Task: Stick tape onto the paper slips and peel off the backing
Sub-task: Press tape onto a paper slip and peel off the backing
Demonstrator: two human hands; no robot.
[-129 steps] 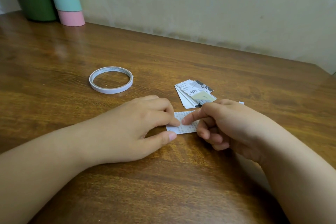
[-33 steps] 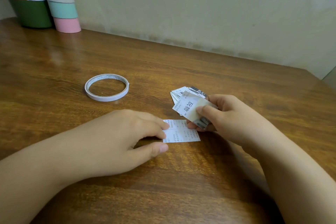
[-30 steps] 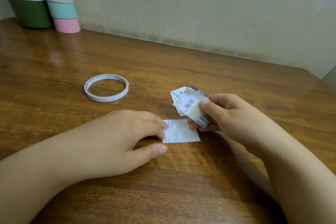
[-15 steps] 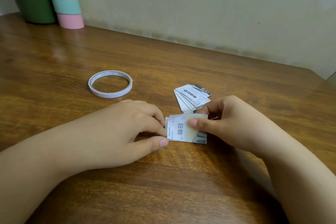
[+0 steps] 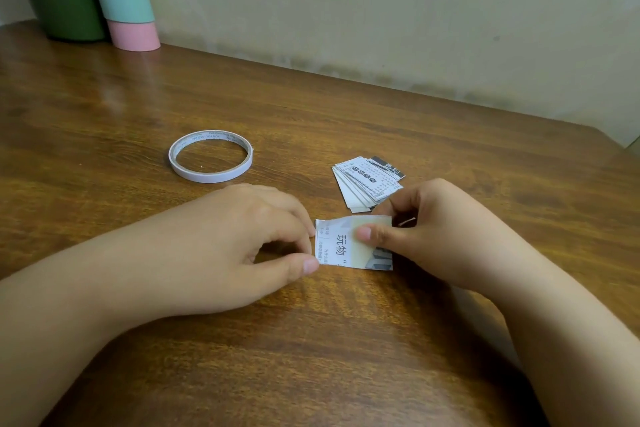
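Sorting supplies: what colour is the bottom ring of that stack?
Pink ring, seen in the head view.

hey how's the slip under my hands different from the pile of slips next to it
The slip is single, while the pile is many fanned slips. The left hand and right hand pinch the slip; the pile lies untouched. The slip shows large characters; the pile's top shows small print. Both rest on the table.

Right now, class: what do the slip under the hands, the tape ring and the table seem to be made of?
Slip: thin printed paper, matte, apparently newsprint; it carries black characters.
Tape ring: white roll, probably paper-backed double-sided tape; printed lettering lines its inside.
Table: wood or wood-look veneer, glossy; grain and reflections show.
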